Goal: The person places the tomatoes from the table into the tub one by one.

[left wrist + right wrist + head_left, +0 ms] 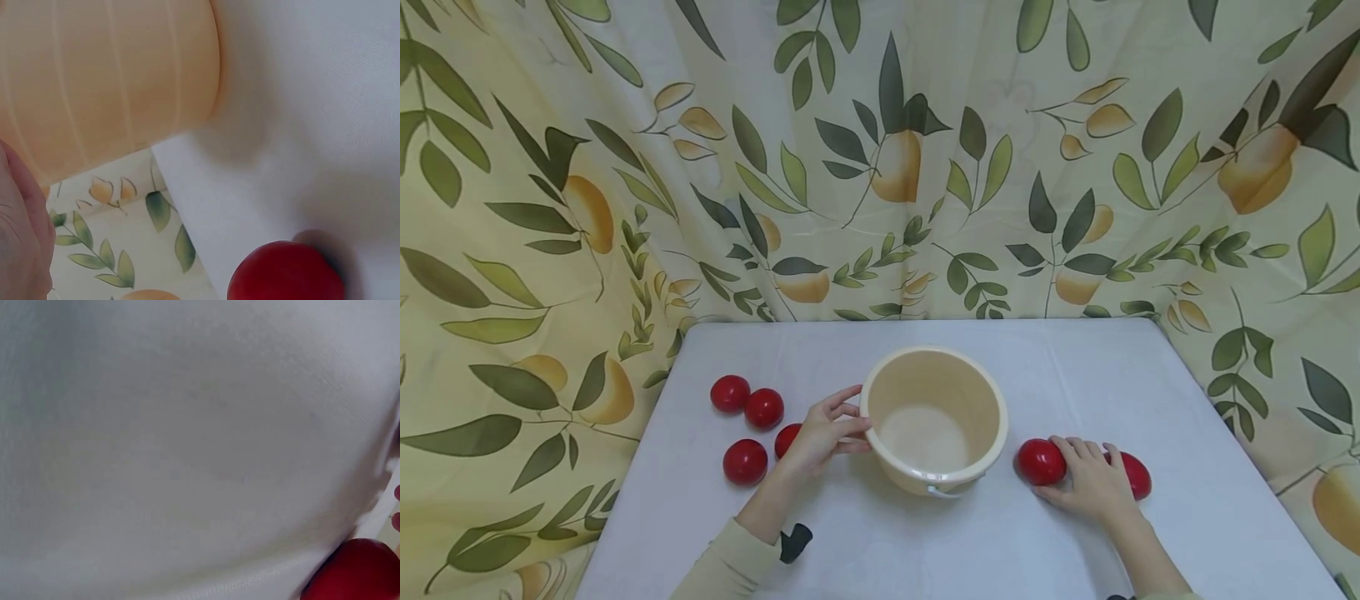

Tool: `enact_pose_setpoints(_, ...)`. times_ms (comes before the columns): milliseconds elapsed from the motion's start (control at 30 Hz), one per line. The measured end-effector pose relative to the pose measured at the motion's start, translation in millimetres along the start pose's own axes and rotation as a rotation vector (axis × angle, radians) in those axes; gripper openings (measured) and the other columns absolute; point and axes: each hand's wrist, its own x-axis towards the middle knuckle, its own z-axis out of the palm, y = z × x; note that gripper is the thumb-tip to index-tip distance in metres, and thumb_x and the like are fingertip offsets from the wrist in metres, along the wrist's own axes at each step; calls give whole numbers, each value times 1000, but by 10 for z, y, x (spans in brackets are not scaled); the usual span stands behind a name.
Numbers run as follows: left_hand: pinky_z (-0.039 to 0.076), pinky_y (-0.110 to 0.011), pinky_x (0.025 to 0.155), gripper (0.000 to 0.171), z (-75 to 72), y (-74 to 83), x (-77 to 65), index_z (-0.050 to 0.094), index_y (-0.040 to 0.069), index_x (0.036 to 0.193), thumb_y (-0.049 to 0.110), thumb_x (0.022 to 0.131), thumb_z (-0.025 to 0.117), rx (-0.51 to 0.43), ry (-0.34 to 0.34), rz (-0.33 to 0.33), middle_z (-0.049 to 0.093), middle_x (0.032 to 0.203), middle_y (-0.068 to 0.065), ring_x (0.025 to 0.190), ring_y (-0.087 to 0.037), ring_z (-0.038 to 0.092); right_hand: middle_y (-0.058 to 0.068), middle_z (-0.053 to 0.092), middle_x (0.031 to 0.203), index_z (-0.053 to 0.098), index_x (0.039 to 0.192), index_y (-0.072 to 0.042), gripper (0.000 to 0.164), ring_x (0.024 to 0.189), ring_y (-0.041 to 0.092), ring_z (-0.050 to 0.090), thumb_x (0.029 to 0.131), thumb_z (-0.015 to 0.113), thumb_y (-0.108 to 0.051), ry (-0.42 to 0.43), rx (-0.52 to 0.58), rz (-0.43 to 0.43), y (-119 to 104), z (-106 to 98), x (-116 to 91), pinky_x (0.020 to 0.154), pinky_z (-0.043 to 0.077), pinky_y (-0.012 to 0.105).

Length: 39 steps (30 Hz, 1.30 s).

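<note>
A cream bucket with a thin handle stands near the middle of the table, its inside bare. My left hand holds its left side at the rim, and its edge shows beside the bucket wall in the left wrist view. To the right of the bucket, my right hand grips a glossy red ball, thumb on the near side and fingers over the far side. A second red ball lies against that hand's right side, partly covered by it. The right wrist view shows one red ball at its lower corner.
Several red balls lie left of the bucket, among them a far one and a near one; another is partly behind my left hand. A white cloth covers the table. A fruit-patterned curtain hangs behind.
</note>
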Motion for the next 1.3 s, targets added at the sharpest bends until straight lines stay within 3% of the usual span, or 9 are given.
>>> enact_pose_setpoints(533,54,-32,66,62,0,-13,0,40,10,137,6,82,67,12,7,-8,56,93,-8,76,-19,67,21,54,112,49,121,-2,89,105,39,46,56,78,-55,64,-2,-49,18,-23,94,91,22,63)
enact_pose_setpoints(767,54,-31,66,57,-8,-16,0,40,10,137,3,85,62,17,2,-3,56,92,-8,76,-19,66,23,54,111,47,119,1,83,104,40,45,57,81,-41,132,40,-94,-29,-407,256,89,23,63)
enact_pose_setpoints(967,54,-31,66,60,-13,-21,8,40,9,137,6,83,66,13,3,-1,55,92,-8,76,-19,67,26,51,114,44,123,3,90,106,43,42,54,83,-40,201,10,-120,-121,-849,470,90,23,64)
enact_pose_setpoints(1167,54,-32,66,60,-14,-24,11,41,10,137,5,83,66,8,10,-2,55,92,-8,75,-19,67,24,52,115,45,123,1,90,106,42,45,52,84,-37,270,-16,-182,-377,-1223,682,91,26,63)
enact_pose_setpoints(1300,54,-32,66,59,-7,-21,9,41,10,136,5,83,65,15,14,-2,56,93,-8,76,-20,67,23,53,116,47,122,-1,86,106,39,46,53,83,-38,286,-9,-268,-604,-1325,790,91,27,62)
